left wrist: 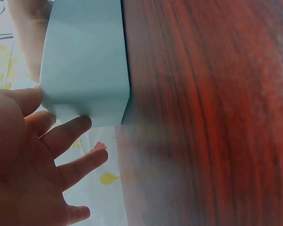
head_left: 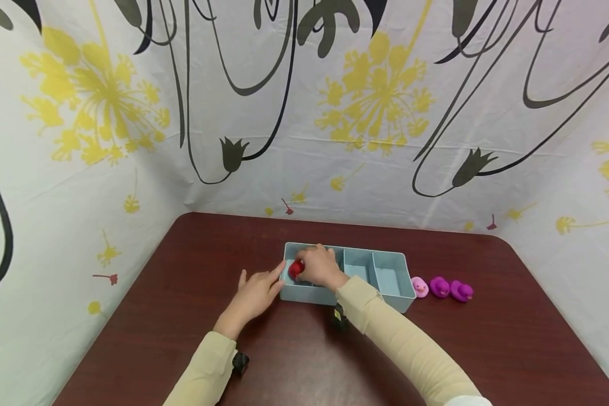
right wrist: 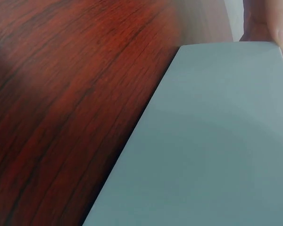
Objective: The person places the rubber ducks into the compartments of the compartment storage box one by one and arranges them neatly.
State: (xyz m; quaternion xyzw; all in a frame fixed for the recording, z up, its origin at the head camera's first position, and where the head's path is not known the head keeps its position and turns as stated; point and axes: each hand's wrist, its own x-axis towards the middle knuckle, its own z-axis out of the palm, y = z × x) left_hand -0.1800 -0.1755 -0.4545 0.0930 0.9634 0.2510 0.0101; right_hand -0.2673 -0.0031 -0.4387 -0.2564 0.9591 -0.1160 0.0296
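A light blue divided tray (head_left: 304, 294) lies on the table, its front wall (right wrist: 203, 132) filling much of the right wrist view. My right hand (head_left: 322, 268) reaches into the tray's left part, fingers curled round a small red rubber duck (head_left: 295, 269) that is partly hidden by them. With spread, mostly straight fingers, my left hand (head_left: 254, 294) touches the tray's left end; the left wrist view shows its fingertips against the tray wall (left wrist: 85, 52). What lies beneath the right hand cannot be seen.
Beside the tray's right end sit a pink rubber duck (head_left: 419, 287) and two purple ducks (head_left: 439, 287) in a row. The dark red-brown wooden table (head_left: 294, 361) meets a patterned white cloth (head_left: 294, 141) at the back and sides.
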